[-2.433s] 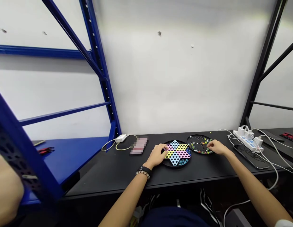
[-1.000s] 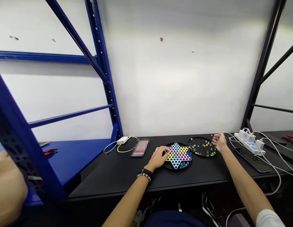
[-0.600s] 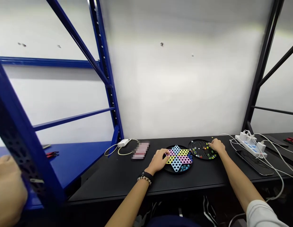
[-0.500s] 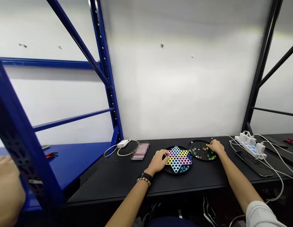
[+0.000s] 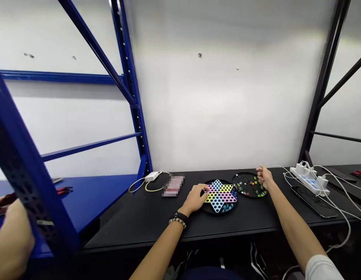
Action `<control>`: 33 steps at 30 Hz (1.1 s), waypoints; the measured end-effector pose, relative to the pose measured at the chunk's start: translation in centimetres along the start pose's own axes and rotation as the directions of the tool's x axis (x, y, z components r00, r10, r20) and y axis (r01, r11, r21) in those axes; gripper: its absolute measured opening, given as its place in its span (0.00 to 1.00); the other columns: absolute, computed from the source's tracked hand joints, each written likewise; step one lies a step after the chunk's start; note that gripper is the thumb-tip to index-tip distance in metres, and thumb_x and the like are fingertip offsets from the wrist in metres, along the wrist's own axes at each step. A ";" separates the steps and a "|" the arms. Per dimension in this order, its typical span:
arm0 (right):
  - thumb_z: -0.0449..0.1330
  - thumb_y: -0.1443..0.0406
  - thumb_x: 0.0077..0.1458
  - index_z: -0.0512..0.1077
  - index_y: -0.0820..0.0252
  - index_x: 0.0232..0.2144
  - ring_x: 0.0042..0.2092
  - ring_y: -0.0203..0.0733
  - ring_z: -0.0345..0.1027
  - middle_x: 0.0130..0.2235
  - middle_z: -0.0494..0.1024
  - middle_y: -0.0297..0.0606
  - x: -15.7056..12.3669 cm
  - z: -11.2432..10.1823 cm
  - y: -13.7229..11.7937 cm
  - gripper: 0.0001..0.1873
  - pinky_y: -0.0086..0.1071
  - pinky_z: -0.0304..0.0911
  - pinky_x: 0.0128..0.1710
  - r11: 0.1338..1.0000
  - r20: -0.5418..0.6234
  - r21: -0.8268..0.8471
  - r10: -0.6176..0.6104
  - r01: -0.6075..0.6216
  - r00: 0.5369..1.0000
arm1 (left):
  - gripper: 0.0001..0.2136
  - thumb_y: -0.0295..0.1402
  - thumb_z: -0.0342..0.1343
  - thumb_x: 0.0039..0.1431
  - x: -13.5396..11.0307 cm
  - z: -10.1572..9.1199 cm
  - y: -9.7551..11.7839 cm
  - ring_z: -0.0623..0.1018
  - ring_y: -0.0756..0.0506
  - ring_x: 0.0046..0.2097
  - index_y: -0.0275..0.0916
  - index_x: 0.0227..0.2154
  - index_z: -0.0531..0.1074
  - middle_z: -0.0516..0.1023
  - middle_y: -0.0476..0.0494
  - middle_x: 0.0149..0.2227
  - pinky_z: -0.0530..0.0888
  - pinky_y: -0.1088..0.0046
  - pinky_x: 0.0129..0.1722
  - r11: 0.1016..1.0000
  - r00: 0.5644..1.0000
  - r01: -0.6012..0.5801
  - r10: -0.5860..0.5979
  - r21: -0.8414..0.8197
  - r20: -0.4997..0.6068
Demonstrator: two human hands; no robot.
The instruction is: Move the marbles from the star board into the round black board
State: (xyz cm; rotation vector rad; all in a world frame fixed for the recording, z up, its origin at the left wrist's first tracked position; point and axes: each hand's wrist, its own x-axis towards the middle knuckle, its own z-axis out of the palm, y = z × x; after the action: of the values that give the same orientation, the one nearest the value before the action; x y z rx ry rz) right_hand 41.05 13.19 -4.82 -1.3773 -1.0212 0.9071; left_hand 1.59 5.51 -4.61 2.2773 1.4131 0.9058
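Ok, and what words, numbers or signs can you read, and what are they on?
None can be read.
Pink screen: blurred into squares.
Power strip: any print is too small.
Dark phone: no text visible.
Star board and marble tray: no readable writing.

Left fingers [image 5: 204, 186] on star board [image 5: 217, 199], right fingers [image 5: 260, 170] near tray [image 5: 245, 188]

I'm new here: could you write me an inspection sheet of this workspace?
Surface: black tabletop.
Things: star-shaped board in a round tray with blue pieces; second tray with colourful marbles.
Clutter: dark phone, pixelated pink object.
Hands: left hand on the board's left side; right hand at the second tray's right edge, grip unclear.
Cables: white cables around a power strip.
Surroundings: white wall, blue frame left, black frame right, another person's arm far left.
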 end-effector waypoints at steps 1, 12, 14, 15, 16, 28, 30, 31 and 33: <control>0.50 0.48 0.55 0.68 0.56 0.27 0.20 0.37 0.57 0.20 0.66 0.31 -0.1 0.2 0.0 0.20 0.30 0.56 0.22 0.998 0.002 -0.057 -0.023 0.023 1.000 | 0.10 0.36 0.50 0.58 0.0 0.0 0.0 0.71 0.40 0.54 0.45 0.40 0.74 0.76 0.46 0.51 0.68 0.58 0.57 1.000 1.000 -0.001 0.001 -0.001 -0.001; 0.67 0.58 0.46 0.71 0.57 0.24 0.42 0.49 0.73 0.34 0.77 0.41 -2.3 1.4 -0.5 0.11 0.36 0.63 0.42 0.537 0.183 -0.820 -0.080 0.198 0.980 | 0.10 0.37 0.50 0.58 0.0 -0.1 0.1 0.72 0.40 0.54 0.45 0.39 0.74 0.76 0.46 0.51 0.69 0.59 0.56 1.000 1.000 -0.003 0.003 0.007 -0.012; 0.65 0.58 0.47 0.70 0.58 0.23 0.38 0.46 0.72 0.30 0.75 0.39 -2.6 1.5 -0.9 0.11 0.33 0.63 0.38 0.597 0.188 -0.775 -0.094 0.206 0.978 | 0.10 0.37 0.51 0.58 0.0 -0.1 0.1 0.72 0.40 0.54 0.45 0.39 0.74 0.77 0.46 0.51 0.69 0.59 0.56 1.000 1.000 -0.003 0.004 0.008 -0.016; 0.63 0.56 0.50 0.69 0.58 0.22 0.34 0.43 0.71 0.27 0.73 0.38 -2.7 1.5 -1.1 0.13 0.32 0.62 0.34 0.687 0.180 -0.698 -0.105 0.202 0.978 | 0.10 0.37 0.51 0.58 0.0 -0.1 0.2 0.72 0.40 0.54 0.45 0.39 0.74 0.77 0.46 0.50 0.69 0.59 0.56 1.000 1.000 -0.003 0.003 0.007 -0.016; 0.59 0.54 0.53 0.68 0.57 0.23 0.29 0.40 0.68 0.24 0.70 0.35 -2.8 1.6 -1.4 0.15 0.30 0.60 0.30 0.780 0.166 -0.595 -0.116 0.194 0.979 | 0.10 0.37 0.51 0.58 0.0 -0.1 0.2 0.72 0.40 0.54 0.45 0.39 0.74 0.77 0.46 0.51 0.69 0.59 0.57 1.000 1.000 -0.001 0.001 0.007 -0.015; 0.58 0.55 0.54 0.69 0.59 0.20 0.26 0.37 0.62 0.19 0.67 0.33 -6.9 2.5 -1.5 0.17 0.28 0.53 0.27 0.745 0.357 -0.590 -0.103 0.310 0.928 | 0.10 0.38 0.50 0.59 0.0 0.0 0.1 0.71 0.40 0.54 0.46 0.39 0.74 0.76 0.47 0.51 0.68 0.59 0.57 1.000 1.000 0.001 -0.001 0.018 -0.003; 0.57 0.57 0.56 0.73 0.58 0.26 0.33 0.41 0.69 0.26 0.75 0.36 -8.1 2.5 -2.1 0.13 0.29 0.56 0.32 0.583 0.421 -0.724 -0.050 0.369 0.906 | 0.10 0.37 0.50 0.59 0.0 0.0 0.0 0.71 0.40 0.54 0.45 0.40 0.74 0.76 0.46 0.51 0.68 0.59 0.57 1.000 1.000 -0.007 0.007 0.014 -0.006; 0.56 0.57 0.57 0.74 0.57 0.30 0.36 0.43 0.71 0.30 0.77 0.38 -8.6 2.6 -2.4 0.12 0.30 0.57 0.34 0.485 0.453 -0.776 -0.017 0.404 0.891 | 0.10 0.37 0.50 0.59 0.1 0.1 0.0 0.71 0.40 0.54 0.45 0.40 0.74 0.76 0.46 0.51 0.68 0.59 0.57 1.000 1.000 -0.012 0.012 0.011 -0.006; 0.54 0.57 0.60 0.74 0.57 0.36 0.41 0.47 0.72 0.37 0.79 0.41 -9.5 2.7 -3.1 0.13 0.32 0.58 0.36 0.333 0.502 -0.820 0.031 0.465 0.864 | 0.10 0.36 0.50 0.59 0.1 0.1 -0.1 0.72 0.40 0.53 0.45 0.40 0.74 0.76 0.46 0.50 0.68 0.59 0.57 1.000 1.000 -0.017 0.017 0.006 -0.009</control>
State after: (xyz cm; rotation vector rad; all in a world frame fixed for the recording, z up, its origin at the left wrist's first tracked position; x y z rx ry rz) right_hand 35.20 5.06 -2.28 -1.8987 -2.2927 0.3338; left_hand 1.62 5.65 -4.75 2.2964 1.4037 0.9189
